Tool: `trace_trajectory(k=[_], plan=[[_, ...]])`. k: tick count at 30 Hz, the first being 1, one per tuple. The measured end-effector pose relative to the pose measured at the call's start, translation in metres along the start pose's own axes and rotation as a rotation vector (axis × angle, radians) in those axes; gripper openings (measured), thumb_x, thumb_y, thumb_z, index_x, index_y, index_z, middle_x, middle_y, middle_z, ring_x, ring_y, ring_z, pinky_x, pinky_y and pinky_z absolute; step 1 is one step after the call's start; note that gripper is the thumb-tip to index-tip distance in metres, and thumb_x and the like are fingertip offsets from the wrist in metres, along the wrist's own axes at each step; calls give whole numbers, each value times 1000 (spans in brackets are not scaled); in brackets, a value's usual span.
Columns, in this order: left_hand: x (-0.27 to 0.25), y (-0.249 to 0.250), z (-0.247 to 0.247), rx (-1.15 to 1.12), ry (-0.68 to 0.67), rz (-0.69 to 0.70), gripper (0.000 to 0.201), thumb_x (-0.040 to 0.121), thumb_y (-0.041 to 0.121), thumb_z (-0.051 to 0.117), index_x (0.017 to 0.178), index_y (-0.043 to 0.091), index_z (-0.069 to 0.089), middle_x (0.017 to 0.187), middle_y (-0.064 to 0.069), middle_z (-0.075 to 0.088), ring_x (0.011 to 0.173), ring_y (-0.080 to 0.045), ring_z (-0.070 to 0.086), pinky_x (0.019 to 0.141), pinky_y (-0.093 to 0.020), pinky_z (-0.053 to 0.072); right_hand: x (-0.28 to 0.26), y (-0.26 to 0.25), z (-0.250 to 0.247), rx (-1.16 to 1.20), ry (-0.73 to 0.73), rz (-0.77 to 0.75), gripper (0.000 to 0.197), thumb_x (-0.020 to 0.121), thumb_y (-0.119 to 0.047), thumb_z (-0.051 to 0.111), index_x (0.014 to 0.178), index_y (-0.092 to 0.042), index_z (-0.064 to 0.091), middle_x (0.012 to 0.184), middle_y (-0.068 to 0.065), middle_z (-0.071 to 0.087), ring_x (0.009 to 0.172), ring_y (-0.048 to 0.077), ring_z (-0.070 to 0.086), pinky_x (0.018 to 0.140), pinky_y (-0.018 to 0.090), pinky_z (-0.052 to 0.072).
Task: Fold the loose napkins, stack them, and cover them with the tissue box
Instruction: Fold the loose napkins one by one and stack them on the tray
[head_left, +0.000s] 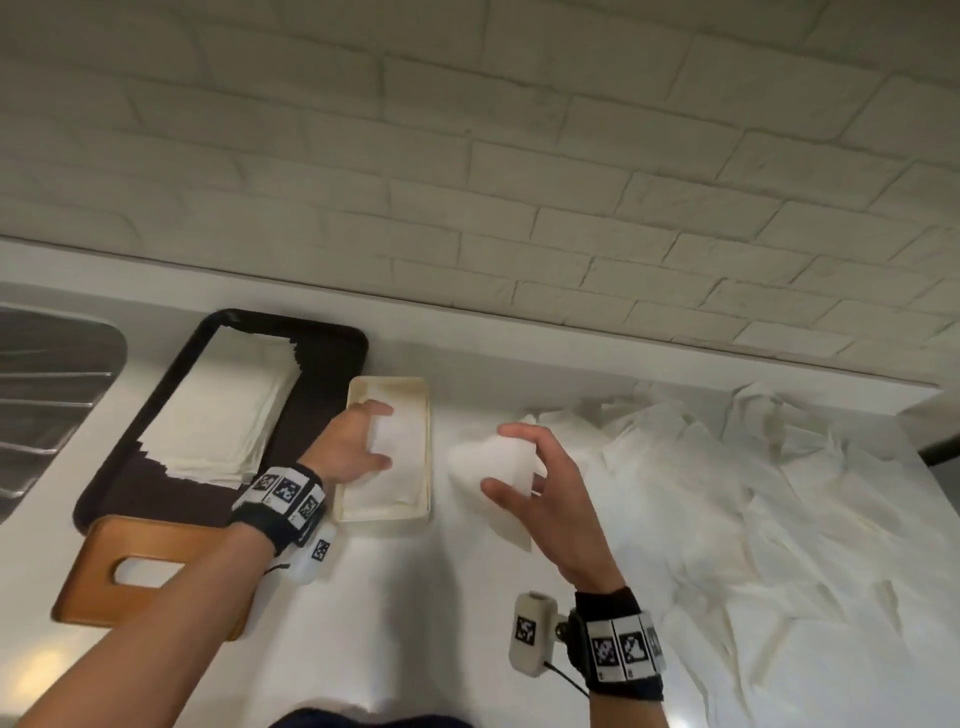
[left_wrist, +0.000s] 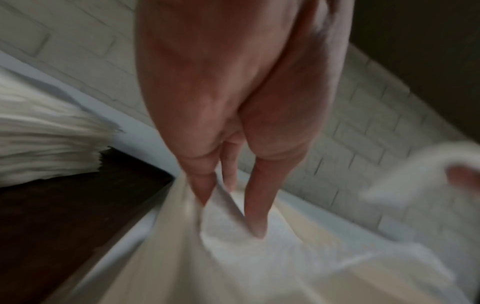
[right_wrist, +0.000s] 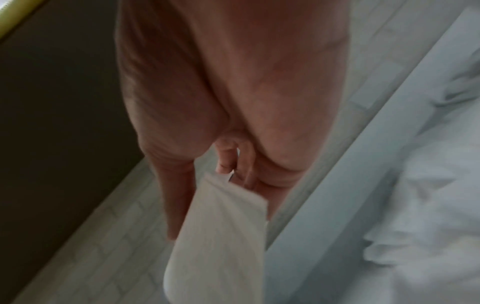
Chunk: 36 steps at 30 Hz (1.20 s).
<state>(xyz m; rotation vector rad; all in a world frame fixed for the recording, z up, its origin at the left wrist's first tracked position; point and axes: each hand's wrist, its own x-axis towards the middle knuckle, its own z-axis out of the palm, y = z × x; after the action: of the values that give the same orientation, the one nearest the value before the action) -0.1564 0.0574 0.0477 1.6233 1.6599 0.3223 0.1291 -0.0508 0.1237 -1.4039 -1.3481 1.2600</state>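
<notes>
Nearest on the white bench (head_left: 395, 597), at the lower left, the wooden tissue box (head_left: 104, 577) lies with its slot upward, partly under the left forearm and touching the near end of the dark tray (head_left: 332, 358).

To the right, the right hand (head_left: 540, 499) is raised above the bench and holds a folded napkin (head_left: 498, 467). Its thumb and fingers (head_left: 511, 431) curl round the napkin from both sides, so the paper sits between them; in the right wrist view the napkin (right_wrist: 221, 236) hangs down past the fingertips, pinched at its upper edge.

A little farther on, the left hand (head_left: 353, 447) reaches into the cream tray (head_left: 387, 384), which stands just beside the dark tray. Its fingers (left_wrist: 255, 205) are close together and press down on the topmost folded napkin in that tray (head_left: 400, 441); the left wrist view shows the fingertips pushing into the white paper, with a fold of it rising between two fingers. That view is blurred, and I cannot tell whether the hand pinches the paper or only presses it.

On the dark tray lies a flat stack of napkins (head_left: 228, 410).

Farther to the right, loose crumpled napkins (head_left: 727, 493) spread over the bench up to the white brick wall (head_left: 467, 130).
</notes>
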Motion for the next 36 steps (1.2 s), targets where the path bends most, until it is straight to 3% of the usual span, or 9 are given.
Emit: trace_trajectory(k=[5, 8, 12, 15, 19, 23, 28, 33, 36], plan=[[13, -23, 5, 188, 36, 171, 59, 78, 43, 85, 127, 56, 53, 129, 5, 60, 121, -27, 67, 100, -45, 59, 42, -44, 46, 112, -132, -119, 63, 89, -5, 88, 140, -26, 59, 140, -3, 65, 116, 13, 74, 86, 33, 64], [-23, -4, -16, 228, 200, 183, 51, 90, 22, 79, 139, 22, 64, 144, -11, 58, 138, -39, 51, 108, -52, 52, 74, -34, 72, 67, -170, -113, 67, 87, -3, 87, 143, -24, 57, 140, -8, 65, 120, 14, 72, 98, 37, 63], [-42, -9, -26, 104, 409, 120, 28, 104, 12, 60, 131, 15, 67, 136, -10, 58, 120, -32, 62, 100, -36, 47, 118, 0, 106, -411, -230, -38, 77, 86, -13, 89, 151, -20, 49, 146, -2, 58, 131, 18, 59, 103, 24, 48], [-45, -15, -19, 34, 363, 81, 29, 109, 24, 55, 138, 22, 61, 135, -8, 57, 119, -32, 61, 97, -35, 43, 127, 20, 134, -703, -359, 87, 84, 88, -6, 83, 158, -17, 39, 156, 8, 47, 143, 30, 51, 111, 33, 46], [-44, -20, 4, 250, 49, -44, 60, 95, 44, 76, 149, 36, 50, 166, -10, 24, 144, -42, 40, 117, -54, 42, 120, 29, 145, -856, -407, 52, 85, 90, -3, 80, 160, -16, 33, 156, 12, 41, 141, 36, 52, 113, 44, 49], [-41, -21, 21, 326, -54, -136, 83, 85, 37, 87, 155, 36, 41, 172, -15, 5, 153, -48, 25, 121, -62, 36, 113, 26, 95, -762, -131, -70, 58, 96, -28, 74, 149, -29, 50, 146, 2, 54, 125, 26, 62, 105, 46, 54], [-48, -10, 25, 299, 237, 5, 60, 88, 30, 86, 141, 28, 58, 170, -17, 16, 158, -45, 16, 122, -61, 36, 108, 69, -34, -767, 280, 5, 32, 94, -22, 73, 126, -23, 66, 123, 4, 70, 112, 31, 69, 93, 45, 59], [-46, 38, 43, 136, 459, 395, 41, 88, 12, 83, 125, 22, 66, 152, -10, 47, 140, -32, 45, 116, -40, 41, 101, 117, -104, -797, 473, 197, 56, 98, -50, 70, 139, -17, 53, 138, 10, 65, 122, 42, 61, 98, 52, 53], [-38, 72, 63, 100, 392, 543, 34, 95, 14, 77, 126, 22, 66, 145, -4, 55, 137, -24, 50, 117, -34, 42, 110, 129, -106, -1015, 298, 207, 74, 94, -57, 70, 157, -32, 40, 145, 7, 63, 121, 42, 56, 99, 52, 49]])
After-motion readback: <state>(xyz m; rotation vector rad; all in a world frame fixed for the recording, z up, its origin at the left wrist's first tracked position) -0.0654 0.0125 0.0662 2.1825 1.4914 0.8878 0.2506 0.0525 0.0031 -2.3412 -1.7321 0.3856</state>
